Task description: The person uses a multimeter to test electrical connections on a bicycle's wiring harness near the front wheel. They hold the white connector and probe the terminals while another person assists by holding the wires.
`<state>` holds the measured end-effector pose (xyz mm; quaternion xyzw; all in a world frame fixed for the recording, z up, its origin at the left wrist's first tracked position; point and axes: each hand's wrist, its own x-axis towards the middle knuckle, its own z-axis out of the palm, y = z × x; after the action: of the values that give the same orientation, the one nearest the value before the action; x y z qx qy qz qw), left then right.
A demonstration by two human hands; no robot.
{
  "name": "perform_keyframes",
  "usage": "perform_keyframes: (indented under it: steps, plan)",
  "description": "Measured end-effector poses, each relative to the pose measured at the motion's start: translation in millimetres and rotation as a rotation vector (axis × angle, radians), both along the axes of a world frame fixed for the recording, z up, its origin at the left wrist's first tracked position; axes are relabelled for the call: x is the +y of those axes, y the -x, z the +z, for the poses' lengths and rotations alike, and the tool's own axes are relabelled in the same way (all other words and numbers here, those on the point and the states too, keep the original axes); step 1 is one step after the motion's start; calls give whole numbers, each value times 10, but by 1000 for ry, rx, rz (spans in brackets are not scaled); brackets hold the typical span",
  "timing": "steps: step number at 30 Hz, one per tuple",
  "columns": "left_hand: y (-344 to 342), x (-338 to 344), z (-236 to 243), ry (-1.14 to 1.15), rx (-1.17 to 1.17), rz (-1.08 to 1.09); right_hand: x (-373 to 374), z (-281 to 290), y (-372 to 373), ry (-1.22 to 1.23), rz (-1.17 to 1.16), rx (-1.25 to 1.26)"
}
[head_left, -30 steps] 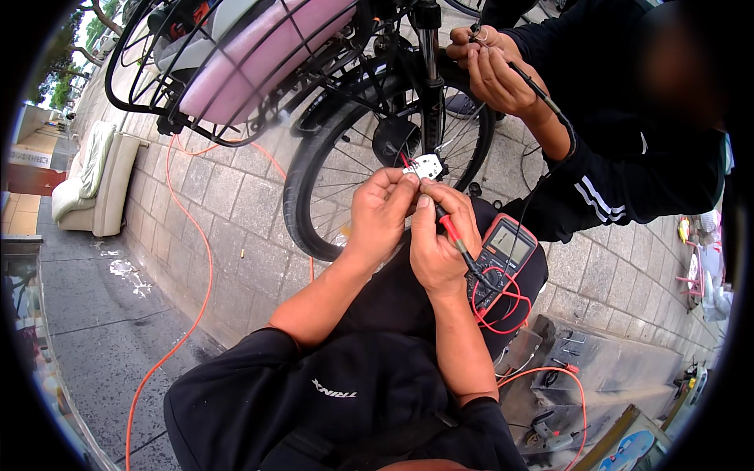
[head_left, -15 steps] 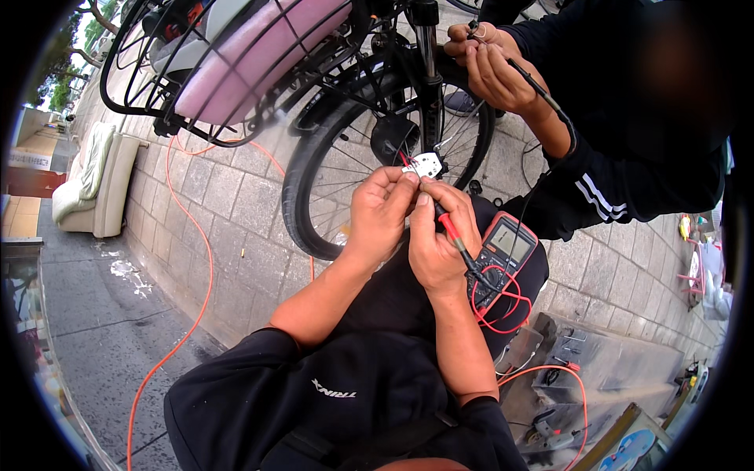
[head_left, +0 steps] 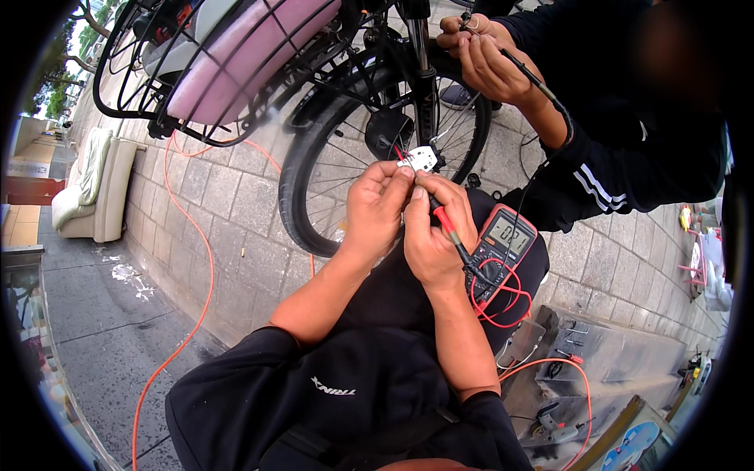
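Observation:
My left hand (head_left: 378, 208) pinches a small white circuit board (head_left: 422, 159) by its near edge, in front of a bicycle wheel (head_left: 292, 192). Thin red wires run from the board. Fingers of my right hand (head_left: 440, 235) close round a red-and-black test probe (head_left: 446, 224), whose tip is hidden near the board's edge. A red-and-black multimeter (head_left: 503, 243) rests on my right thigh, its display showing digits and a red lead looped over it. At the upper right, a co-worker's hands (head_left: 491, 67) hold a second, black probe lead and a small part I cannot make out.
A wire basket (head_left: 212, 86) with a pink item hangs over the wheel. An orange cord (head_left: 206, 302) snakes across the paving at left, near a cream armchair (head_left: 102, 188). Grey trays (head_left: 585, 369) with tools lie at lower right.
The multimeter's display, faint before, now shows dark digits. The board and both my hands sit slightly further left in view, still held together.

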<state>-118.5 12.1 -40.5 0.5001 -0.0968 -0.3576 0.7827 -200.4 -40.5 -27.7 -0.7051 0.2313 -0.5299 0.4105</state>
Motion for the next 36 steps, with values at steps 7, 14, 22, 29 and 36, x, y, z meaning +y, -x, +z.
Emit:
perform_keyframes:
  steps: [7, 14, 22, 29, 36]
  plan:
    - [18, -2, 42, -26, -35, -18, -22, -49, 20, -10, -21, -30]
    - [7, 38, -15, -78, -153, -31, -33, -97, 21, 63, -43, -75]
    - [-7, 40, -23, -23, -86, -12, -27, -68, -14, 56, -33, -76]
    - [11, -11, -1, 3, -48, 7, -15, -69, -8, 31, -18, -36]
    - [30, -5, 24, -42, -54, 23, -4, -58, 4, 39, -16, -18]
